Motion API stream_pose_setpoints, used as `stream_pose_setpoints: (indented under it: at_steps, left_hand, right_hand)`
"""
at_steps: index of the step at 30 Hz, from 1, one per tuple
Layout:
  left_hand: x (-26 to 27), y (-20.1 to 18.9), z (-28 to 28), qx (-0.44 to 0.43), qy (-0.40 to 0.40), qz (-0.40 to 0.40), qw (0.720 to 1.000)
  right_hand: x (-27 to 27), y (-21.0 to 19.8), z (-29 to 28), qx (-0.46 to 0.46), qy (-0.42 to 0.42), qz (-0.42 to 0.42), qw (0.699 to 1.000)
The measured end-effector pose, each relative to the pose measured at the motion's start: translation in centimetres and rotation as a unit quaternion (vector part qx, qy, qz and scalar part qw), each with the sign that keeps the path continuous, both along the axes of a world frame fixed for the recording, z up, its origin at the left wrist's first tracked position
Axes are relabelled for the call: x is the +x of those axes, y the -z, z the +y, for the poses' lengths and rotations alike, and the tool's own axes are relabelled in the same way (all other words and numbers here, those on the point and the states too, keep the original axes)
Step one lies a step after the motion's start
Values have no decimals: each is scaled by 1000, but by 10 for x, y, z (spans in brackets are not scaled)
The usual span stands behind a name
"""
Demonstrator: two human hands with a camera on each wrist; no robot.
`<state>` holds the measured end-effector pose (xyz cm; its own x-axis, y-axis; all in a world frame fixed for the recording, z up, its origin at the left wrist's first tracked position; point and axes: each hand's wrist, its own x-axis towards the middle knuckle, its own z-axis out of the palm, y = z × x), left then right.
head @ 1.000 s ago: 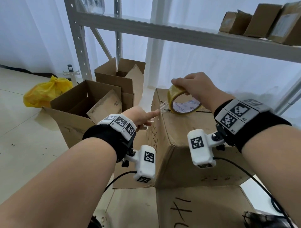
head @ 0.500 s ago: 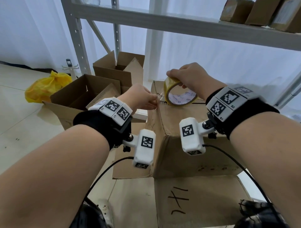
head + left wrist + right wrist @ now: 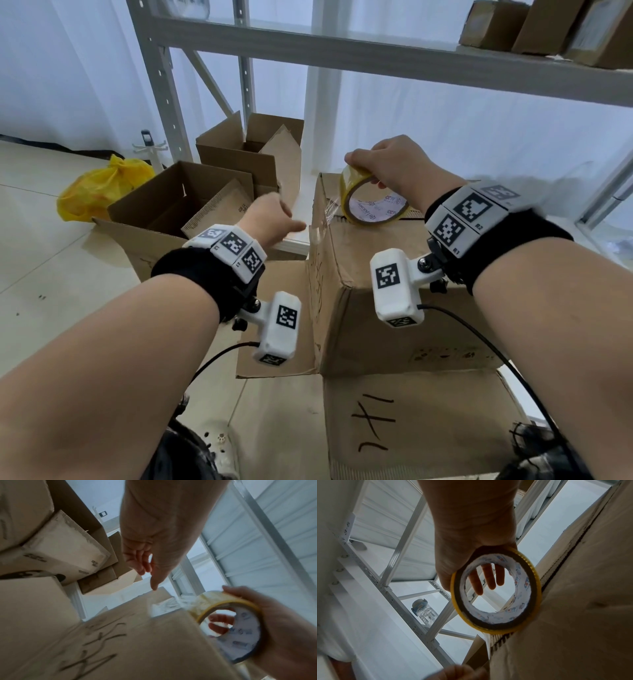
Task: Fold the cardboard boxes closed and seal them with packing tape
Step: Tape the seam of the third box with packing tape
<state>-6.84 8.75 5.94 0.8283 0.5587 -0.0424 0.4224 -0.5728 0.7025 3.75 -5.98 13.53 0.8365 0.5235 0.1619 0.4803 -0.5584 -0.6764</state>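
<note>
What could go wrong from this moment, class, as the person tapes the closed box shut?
1. The left hand is off the clear tape end hanging over the closed box edge, so the end may lift or crease.
2. The right hand holds the tape roll tilted at the top seam; the strip could run off it.
3. The box sits on another carton and may shift under the pull.

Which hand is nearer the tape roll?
Right. The right hand grips the tape roll from above, on top of the closed box. The left hand is off the roll, by the box's left edge near the loose tape end.
</note>
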Motion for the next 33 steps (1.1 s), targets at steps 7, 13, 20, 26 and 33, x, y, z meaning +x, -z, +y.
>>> stream_pose_setpoints:
  at_steps: [7,13,20,26,33]
  left_hand:
    - [-3,-34,-27,-288,33,-101,952]
    - [-2,-28,-37,-284,22,-40,958]
    - [-2,-30,-43,-279,18,-15,960]
    - [0,-46,-39,-283,22,-53,957]
    - [0,-33,-40,-290,45,14,956]
  right_hand:
    - [-2,-1,1,9,7,6,1000]
    - [-4,1,0,11,9,-1,1000]
    - [-10,1,-2,11,15,-17,1000]
    - [-8,2,-2,13,16,-19,1000]
    - [-9,3,-3,17,15,-17,1000]
